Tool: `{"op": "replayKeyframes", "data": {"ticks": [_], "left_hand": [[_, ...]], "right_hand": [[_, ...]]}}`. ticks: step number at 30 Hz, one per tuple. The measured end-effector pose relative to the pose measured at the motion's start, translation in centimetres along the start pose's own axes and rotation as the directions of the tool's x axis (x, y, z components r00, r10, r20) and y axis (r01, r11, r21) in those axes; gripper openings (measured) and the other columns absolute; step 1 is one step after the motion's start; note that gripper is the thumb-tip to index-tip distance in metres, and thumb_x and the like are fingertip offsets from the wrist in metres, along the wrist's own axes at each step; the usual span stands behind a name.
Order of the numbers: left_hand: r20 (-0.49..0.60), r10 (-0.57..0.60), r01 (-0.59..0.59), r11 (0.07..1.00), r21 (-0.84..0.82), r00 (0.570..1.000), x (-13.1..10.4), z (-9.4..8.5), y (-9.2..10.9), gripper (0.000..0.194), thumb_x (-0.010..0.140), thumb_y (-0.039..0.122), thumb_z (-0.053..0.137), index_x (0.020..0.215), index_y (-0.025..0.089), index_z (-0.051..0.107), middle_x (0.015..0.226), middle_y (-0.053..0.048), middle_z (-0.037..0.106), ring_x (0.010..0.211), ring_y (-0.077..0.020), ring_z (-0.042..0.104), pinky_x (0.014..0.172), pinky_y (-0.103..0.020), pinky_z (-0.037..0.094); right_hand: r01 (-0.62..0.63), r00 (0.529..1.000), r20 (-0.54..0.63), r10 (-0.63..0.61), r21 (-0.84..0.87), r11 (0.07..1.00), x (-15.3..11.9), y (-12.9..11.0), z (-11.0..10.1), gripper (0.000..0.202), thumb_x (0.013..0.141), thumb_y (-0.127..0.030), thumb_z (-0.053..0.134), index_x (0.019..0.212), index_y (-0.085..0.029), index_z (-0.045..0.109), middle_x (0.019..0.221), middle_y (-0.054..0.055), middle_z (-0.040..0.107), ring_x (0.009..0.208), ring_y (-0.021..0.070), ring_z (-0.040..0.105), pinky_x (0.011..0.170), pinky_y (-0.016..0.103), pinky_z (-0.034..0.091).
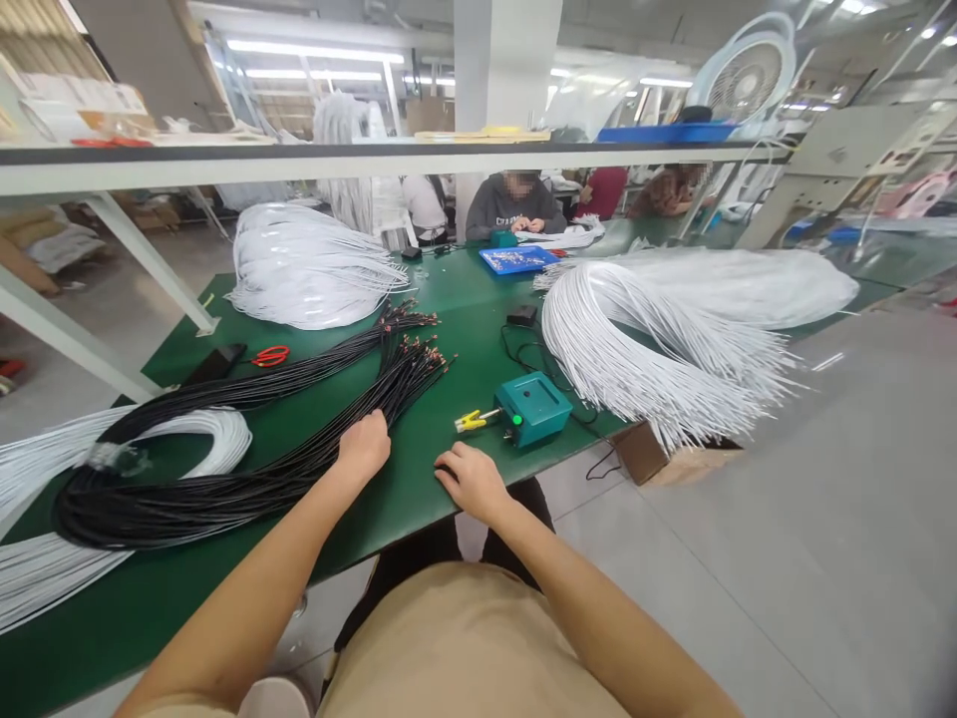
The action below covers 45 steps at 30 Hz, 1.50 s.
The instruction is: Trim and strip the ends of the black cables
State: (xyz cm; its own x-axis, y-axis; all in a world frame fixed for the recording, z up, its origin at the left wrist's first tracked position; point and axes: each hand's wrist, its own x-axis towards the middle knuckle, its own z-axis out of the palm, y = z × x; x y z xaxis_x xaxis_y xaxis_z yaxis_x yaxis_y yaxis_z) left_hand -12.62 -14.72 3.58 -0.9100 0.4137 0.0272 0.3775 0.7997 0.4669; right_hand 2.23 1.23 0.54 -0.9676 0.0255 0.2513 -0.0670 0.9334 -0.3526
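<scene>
My left hand (365,445) is closed at the right side of a bundle of black cables (201,504), its fingers curled down around some of them. The bundle loops at the left, and its copper-coloured ends (426,354) point away to the right. My right hand (473,483) is at the table's near edge with fingers bent and closed; whatever they hold, if anything, I cannot make out. Just beyond it stands a small teal machine (532,409) with a green button and a yellow clip-like piece (471,423) at its front left.
White cable bundles (306,264) lie at the back left, and a curved white bundle (643,349) overhangs the right edge above a cardboard box (673,459). Red-handled scissors (270,356) and a blue tray (517,260) are on the green table. A co-worker (515,207) sits opposite, under a shelf (374,165).
</scene>
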Motion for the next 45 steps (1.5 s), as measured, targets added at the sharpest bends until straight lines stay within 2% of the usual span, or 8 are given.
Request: {"op": "replayKeyframes", "data": {"ticks": [4,12,17,22,26,30,39,45], "left_hand": [[0.05,0.019,-0.009,0.981,-0.193,0.999,2.4,-3.9,0.9,0.013,0.073,0.026,0.053,0.076,0.016,0.061,0.084,-0.014,0.067,0.089,-0.0294,0.064,0.08,-0.042,0.048],[0.082,0.162,-0.056,0.698,-0.714,0.983,3.7,-15.9,4.2,0.022,0.076,0.03,0.06,0.087,0.011,0.058,0.065,0.001,0.051,0.06,-0.0089,0.047,0.059,-0.023,0.044],[0.128,0.319,-0.035,0.459,-0.888,0.939,2.9,-18.7,8.3,0.031,0.082,0.019,0.059,0.112,0.011,0.06,0.07,0.001,0.051,0.061,-0.0065,0.045,0.055,-0.019,0.04],[0.269,0.426,0.221,0.159,-0.962,0.864,-0.1,-13.2,10.5,0.022,0.079,0.016,0.063,0.101,0.013,0.065,0.063,0.004,0.044,0.046,-0.0014,0.032,0.039,-0.011,0.024],[0.518,0.183,0.519,0.042,-0.854,0.836,-4.1,-4.4,8.4,0.015,0.077,0.014,0.068,0.091,0.016,0.069,0.077,-0.002,0.059,0.057,-0.0048,0.051,0.043,-0.012,0.039],[0.549,0.028,0.55,-0.027,-0.835,0.835,-7.1,1.4,6.2,0.017,0.075,0.014,0.071,0.092,0.016,0.071,0.079,-0.003,0.064,0.068,-0.0088,0.059,0.067,-0.022,0.053],[0.388,-0.07,0.391,0.036,-0.92,0.919,-6.5,2.8,4.7,0.03,0.066,0.023,0.08,0.088,0.016,0.062,0.083,0.0,0.064,0.07,-0.0097,0.059,0.061,-0.021,0.045],[0.346,-0.091,0.357,0.175,-0.917,0.934,-4.7,3.3,4.6,0.031,0.067,0.024,0.078,0.087,0.017,0.055,0.079,0.002,0.062,0.067,-0.0078,0.056,0.056,-0.019,0.041]], "right_hand": [[0.019,0.999,-0.028,-0.018,0.007,1.0,-0.3,0.0,0.0,0.021,0.094,-0.032,0.049,0.097,-0.02,0.066,0.092,0.006,0.061,0.086,0.018,0.059,0.08,0.03,0.043],[0.026,0.999,-0.043,-0.025,0.024,0.999,-0.6,0.1,-0.1,0.018,0.092,-0.029,0.052,0.095,-0.02,0.067,0.089,0.006,0.06,0.085,0.0178,0.059,0.078,0.03,0.043],[0.01,0.999,-0.037,-0.007,0.075,0.997,-0.9,0.2,-0.1,0.018,0.092,-0.027,0.052,0.098,-0.02,0.067,0.09,0.006,0.059,0.086,0.0187,0.058,0.079,0.031,0.044],[-0.038,0.998,-0.05,0.05,0.213,0.976,-0.9,0.1,-0.2,0.014,0.088,-0.025,0.057,0.094,-0.02,0.068,0.09,0.006,0.06,0.086,0.0192,0.058,0.082,0.033,0.043],[-0.148,0.981,-0.058,0.187,0.407,0.901,-0.8,0.0,-0.6,0.014,0.087,-0.024,0.056,0.082,-0.02,0.069,0.082,0.003,0.062,0.078,0.0156,0.058,0.075,0.028,0.045],[-0.296,0.925,-0.007,0.381,0.614,0.731,-0.2,-0.6,-0.7,0.037,0.096,-0.039,0.034,0.095,-0.019,0.065,0.073,0.0,0.061,0.062,0.0117,0.057,0.061,0.024,0.047],[-0.374,0.846,0.253,0.469,0.909,0.185,2.9,-2.4,-1.3,0.03,0.073,-0.044,0.068,0.085,-0.017,0.068,0.064,-0.002,0.06,0.055,0.0092,0.052,0.053,0.022,0.046],[-0.37,0.836,0.315,0.45,0.928,0.037,3.8,-0.4,-2.2,0.03,0.083,-0.043,0.058,0.086,-0.015,0.07,0.062,-0.002,0.056,0.052,0.0072,0.046,0.052,0.022,0.038]]}}
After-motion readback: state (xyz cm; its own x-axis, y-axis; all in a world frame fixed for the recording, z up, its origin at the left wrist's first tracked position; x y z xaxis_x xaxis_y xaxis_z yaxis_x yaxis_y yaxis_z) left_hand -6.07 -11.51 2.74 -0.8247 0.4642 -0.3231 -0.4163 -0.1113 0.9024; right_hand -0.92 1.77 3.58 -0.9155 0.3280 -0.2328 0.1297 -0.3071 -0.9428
